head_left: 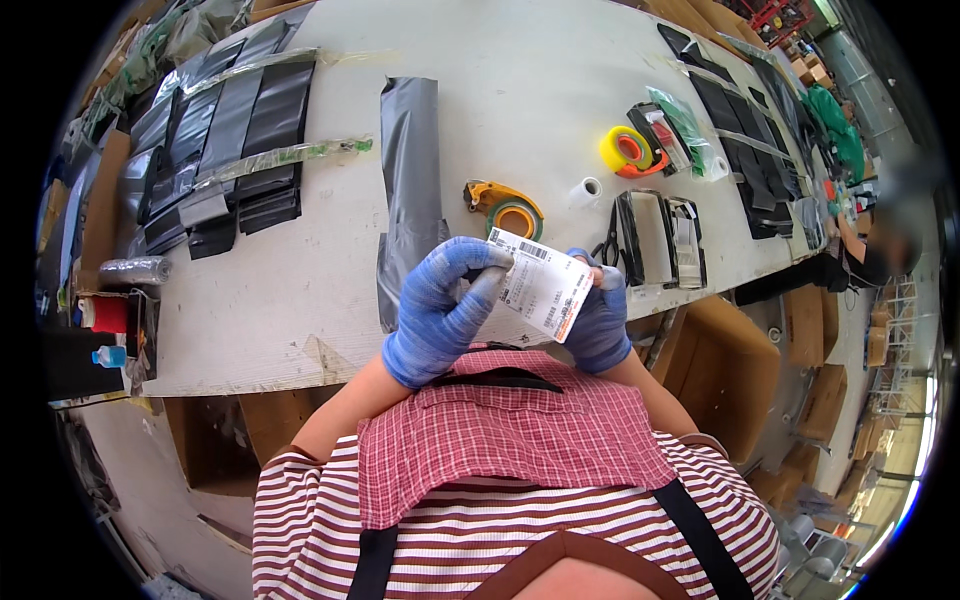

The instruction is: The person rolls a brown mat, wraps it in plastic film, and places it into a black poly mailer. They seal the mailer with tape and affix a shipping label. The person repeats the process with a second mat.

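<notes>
Both my hands wear blue knit gloves and hold one white printed label [540,287] over the table's near edge. My left hand [440,305] pinches its left side between thumb and fingers. At its right edge, my right hand [600,318] is closed on it, with bare fingertips showing. Just beyond my left hand lies a long grey plastic mailing bag [410,160], flat with a crumpled near end. A yellow tape dispenser [490,195] with a roll of tape sits beyond the label. Black-handled scissors [608,245] lie beside my right hand, partly hidden.
Taped bundles of black and grey bags [255,120] cover the table's left; more black bags [740,130] lie at right. A black box [645,235], white roll [585,191] and yellow tape roll [625,150] stand nearer. Cardboard boxes [720,370] sit below; another person [880,245] is at far right.
</notes>
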A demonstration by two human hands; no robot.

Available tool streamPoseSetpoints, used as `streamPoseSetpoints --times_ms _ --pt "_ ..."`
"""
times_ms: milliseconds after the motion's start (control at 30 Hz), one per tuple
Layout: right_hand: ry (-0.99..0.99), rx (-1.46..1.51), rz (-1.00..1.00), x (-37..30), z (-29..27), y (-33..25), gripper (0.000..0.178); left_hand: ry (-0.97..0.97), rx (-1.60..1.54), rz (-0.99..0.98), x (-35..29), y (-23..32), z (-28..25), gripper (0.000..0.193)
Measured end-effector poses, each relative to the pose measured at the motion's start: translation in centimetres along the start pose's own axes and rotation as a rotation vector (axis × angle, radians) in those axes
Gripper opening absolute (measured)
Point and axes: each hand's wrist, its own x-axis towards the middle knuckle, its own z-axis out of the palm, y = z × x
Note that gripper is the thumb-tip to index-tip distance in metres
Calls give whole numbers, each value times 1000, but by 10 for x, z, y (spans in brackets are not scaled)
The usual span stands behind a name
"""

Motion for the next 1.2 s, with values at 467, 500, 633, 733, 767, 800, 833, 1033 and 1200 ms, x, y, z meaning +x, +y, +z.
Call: streamPoseSetpoints --times_ms 467,500,633,733,767,800,833,1033,1200 --pt "222 -849 -225 -8 26 9 10 -204 86 -152 1 6 9 34" --pt "229 -963 -253 -8 28 10 10 -193 74 -171 1 3 9 34" --pt "154 -1208 -333 -6 37 8 7 -162 25 -253 2 -4 8 31" --pt "128 -1308 -415 -2 32 9 6 -154 -29 -338 5 -10 5 27" --pt "103 -1385 -470 0 30 9 6 -150 -49 -368 6 -12 3 26" --pt "79 -1461 -526 2 28 8 6 -130 -89 -445 8 -12 1 24" --pt "53 -1536 -581 5 24 7 7 -107 -129 -522 10 -12 -2 23" --pt "389 -1811 -297 -18 -30 -21 7 268 -331 -706 37 -45 -51 17" --pt "746 -2033 294 -104 -129 -61 25 511 -43 -409 79 -71 -116 13"
